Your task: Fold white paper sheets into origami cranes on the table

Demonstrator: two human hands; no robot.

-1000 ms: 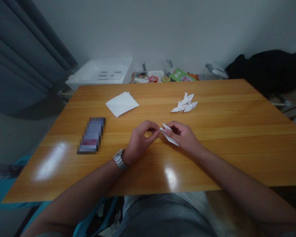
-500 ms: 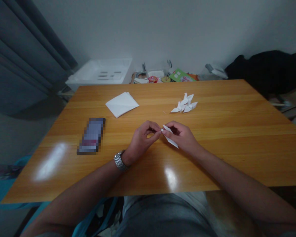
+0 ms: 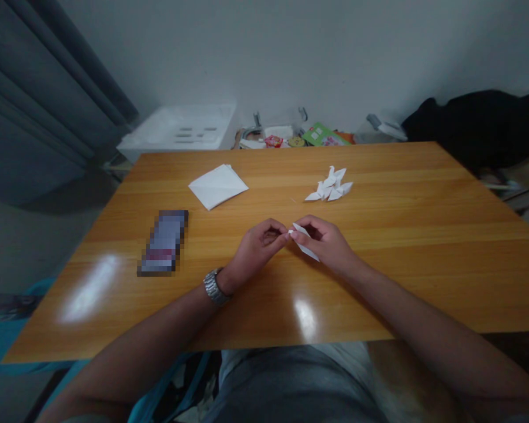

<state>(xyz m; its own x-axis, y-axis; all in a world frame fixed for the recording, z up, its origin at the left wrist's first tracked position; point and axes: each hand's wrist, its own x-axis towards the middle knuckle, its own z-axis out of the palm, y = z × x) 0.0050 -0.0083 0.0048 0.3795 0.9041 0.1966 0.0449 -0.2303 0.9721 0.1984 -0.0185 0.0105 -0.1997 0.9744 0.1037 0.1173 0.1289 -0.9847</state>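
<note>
A small piece of folded white paper [image 3: 307, 249] is held above the wooden table [image 3: 423, 235], slanting down to the right. My right hand [image 3: 326, 238] pinches it between thumb and fingers. At its left tip, the thumb and forefinger of my left hand [image 3: 262, 247] are closed on a narrow white point of the same paper. The fingertips of both hands nearly meet there and hide part of the folds. Beyond my right hand lie several white origami birds [image 3: 330, 187], clustered together. A stack of white paper sheets [image 3: 219, 186] rests farther back on the left.
A phone [image 3: 164, 244], blurred out, lies on the table left of my left hand. Behind the table's far edge are a white foam box [image 3: 180, 126], a green packet [image 3: 324, 135] and other small items. Black cloth [image 3: 476, 126] is heaped at the back right.
My left hand has shifted and turned slightly, its thumb and fingers still at the paper's tip. The paper in my right hand has tilted a little. Everything else stays put.
</note>
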